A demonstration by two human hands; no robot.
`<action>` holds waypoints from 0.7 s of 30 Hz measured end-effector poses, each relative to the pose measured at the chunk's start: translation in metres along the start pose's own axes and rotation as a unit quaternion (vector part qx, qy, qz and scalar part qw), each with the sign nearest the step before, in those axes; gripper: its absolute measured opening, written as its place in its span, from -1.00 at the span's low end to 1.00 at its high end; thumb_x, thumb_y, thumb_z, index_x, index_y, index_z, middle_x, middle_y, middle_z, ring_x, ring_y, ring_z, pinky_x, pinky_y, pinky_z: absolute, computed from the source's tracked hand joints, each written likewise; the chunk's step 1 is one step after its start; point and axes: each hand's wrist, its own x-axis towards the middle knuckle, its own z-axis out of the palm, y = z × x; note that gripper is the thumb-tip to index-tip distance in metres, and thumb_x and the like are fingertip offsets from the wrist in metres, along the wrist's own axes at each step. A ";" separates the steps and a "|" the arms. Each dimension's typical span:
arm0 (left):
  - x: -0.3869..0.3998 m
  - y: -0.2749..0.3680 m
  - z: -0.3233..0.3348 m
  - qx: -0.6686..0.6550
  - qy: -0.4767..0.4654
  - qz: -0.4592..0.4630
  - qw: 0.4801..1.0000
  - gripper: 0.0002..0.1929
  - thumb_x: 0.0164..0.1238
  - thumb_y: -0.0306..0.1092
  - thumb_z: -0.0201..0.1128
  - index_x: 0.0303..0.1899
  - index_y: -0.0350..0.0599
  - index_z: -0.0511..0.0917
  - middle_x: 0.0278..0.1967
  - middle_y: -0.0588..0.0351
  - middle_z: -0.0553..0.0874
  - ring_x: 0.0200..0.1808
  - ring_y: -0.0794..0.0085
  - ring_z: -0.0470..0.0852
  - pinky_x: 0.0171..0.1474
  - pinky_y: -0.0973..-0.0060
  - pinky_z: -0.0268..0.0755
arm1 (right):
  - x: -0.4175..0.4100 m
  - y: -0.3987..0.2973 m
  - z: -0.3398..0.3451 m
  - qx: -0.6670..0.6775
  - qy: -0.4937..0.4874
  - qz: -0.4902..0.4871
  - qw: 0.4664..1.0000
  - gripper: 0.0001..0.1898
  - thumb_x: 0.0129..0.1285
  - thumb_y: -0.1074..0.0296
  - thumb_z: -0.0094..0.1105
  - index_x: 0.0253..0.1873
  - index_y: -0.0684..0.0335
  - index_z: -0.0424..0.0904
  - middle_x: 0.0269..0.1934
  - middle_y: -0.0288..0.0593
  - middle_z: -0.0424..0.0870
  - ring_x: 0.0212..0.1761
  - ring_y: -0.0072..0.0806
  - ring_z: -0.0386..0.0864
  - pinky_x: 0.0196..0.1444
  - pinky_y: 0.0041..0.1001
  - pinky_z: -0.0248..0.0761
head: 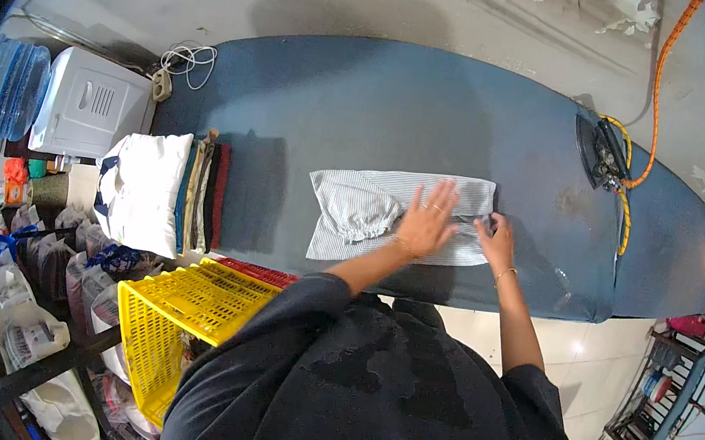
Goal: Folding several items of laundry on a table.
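Note:
A striped grey-and-white garment [361, 204] lies folded on the blue padded ironing table [353, 108], with a gathered, elasticated edge showing on its left part. My left hand [428, 223] rests flat on the middle of the cloth, fingers apart, and a ring shows on one finger. At the garment's right edge is my right hand [496, 241], its thumb over the cloth and fingers bent; whether it pinches the fabric cannot be told. A bracelet is on the right wrist.
An iron [598, 151] with yellow and orange cords stands at the back right. A stack of folded clothes [151, 192] lies on the left, near a white appliance [96, 106] and a socket block [161, 86]. Yellow plastic crates [204, 297] and bagged items [31, 312] are at the lower left.

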 end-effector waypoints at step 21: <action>-0.056 -0.077 -0.066 0.003 0.067 -0.134 0.989 -0.49 0.29 -0.09 -0.11 0.21 -0.10 0.17 0.29 -0.02 0.08 0.33 0.14 -0.02 0.30 0.08 -0.24 | -0.052 -0.129 0.099 -0.083 0.041 -0.286 0.954 -0.37 0.19 0.14 -0.07 0.33 0.14 -0.03 0.34 -0.08 -0.07 0.37 -0.07 -0.17 0.26 0.07 -0.27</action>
